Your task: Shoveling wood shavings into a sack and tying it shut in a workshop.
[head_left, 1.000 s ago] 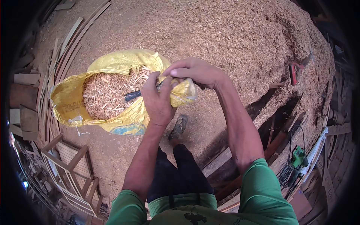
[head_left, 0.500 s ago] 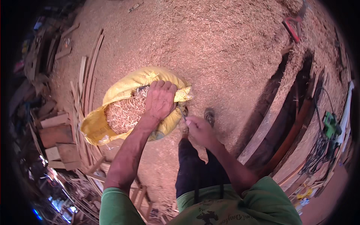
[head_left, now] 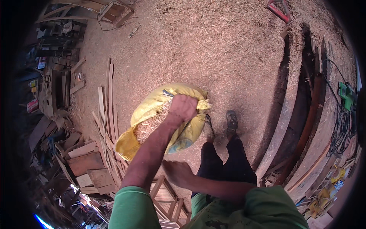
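A yellow woven sack (head_left: 156, 103) full of wood shavings (head_left: 148, 129) leans over on the floor, its open mouth facing the lower left. My left hand (head_left: 183, 107) is closed around the gathered edge of the sack. A short dark strip (head_left: 167, 92) sticks out beside its knuckles. Below the sack, my right hand (head_left: 178, 174) lies close to my left forearm with its fingers curled in. What it holds, if anything, is hidden.
Long wooden strips (head_left: 110, 99) and stacked board offcuts (head_left: 85, 166) lie to the left. A slatted wooden frame (head_left: 167, 198) stands near my legs. Long beams (head_left: 282, 126) run along the right, with a green power tool (head_left: 346, 96) and its cord beyond. A red-handled tool (head_left: 279, 11) lies far right.
My right hand has left the sack's edge, where it pinched a thin dark thing, and moved left and toward me. My left hand keeps its hold. The view has shifted.
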A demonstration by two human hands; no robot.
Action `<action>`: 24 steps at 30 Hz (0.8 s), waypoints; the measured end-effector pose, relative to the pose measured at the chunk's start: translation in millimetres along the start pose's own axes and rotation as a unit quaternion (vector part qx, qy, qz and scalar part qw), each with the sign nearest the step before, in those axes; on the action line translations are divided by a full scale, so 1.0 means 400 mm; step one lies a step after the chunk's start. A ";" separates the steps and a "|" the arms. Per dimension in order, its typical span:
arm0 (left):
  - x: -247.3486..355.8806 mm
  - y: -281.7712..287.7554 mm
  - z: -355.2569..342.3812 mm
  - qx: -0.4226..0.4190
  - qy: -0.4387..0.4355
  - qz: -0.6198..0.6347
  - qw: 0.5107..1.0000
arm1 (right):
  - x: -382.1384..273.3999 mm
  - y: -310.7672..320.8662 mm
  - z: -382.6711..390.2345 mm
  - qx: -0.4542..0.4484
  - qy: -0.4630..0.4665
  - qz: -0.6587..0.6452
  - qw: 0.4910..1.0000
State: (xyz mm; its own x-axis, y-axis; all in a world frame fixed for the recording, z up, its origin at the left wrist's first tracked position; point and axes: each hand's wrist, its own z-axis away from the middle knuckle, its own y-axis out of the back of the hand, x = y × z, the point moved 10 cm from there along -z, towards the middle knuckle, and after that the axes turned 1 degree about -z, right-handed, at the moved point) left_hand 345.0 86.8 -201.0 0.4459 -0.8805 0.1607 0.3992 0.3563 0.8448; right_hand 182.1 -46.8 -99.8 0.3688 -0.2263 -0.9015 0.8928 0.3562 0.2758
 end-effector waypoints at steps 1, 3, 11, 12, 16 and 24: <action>0.007 -0.013 -0.002 -0.021 0.000 -0.025 0.999 | -0.042 0.086 -0.071 0.160 0.041 -0.130 0.978; 0.016 -0.030 -0.007 -0.044 0.003 -0.053 0.998 | -0.042 0.103 -0.243 0.142 0.005 -0.130 0.981; 0.029 -0.025 -0.011 0.032 -0.043 -0.048 0.997 | -0.087 0.090 -0.187 0.277 0.093 0.151 0.945; 0.032 -0.028 -0.008 0.041 -0.058 -0.028 0.997 | -0.059 0.068 -0.144 0.190 0.063 0.056 0.978; 0.022 -0.060 0.003 0.062 -0.034 -0.044 0.997 | -0.024 0.165 0.015 -0.072 0.066 -0.006 0.995; -0.039 -0.128 0.039 0.176 0.144 0.272 0.935 | -0.031 0.336 -0.347 -0.035 0.082 0.261 0.961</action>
State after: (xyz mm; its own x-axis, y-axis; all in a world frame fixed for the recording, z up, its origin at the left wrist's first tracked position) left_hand 305.3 77.3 -239.0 0.7244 -0.4593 0.5141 -0.2154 0.5576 0.8017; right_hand 261.9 129.6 -97.9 0.7108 0.1441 -0.6885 0.5759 0.4429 0.6872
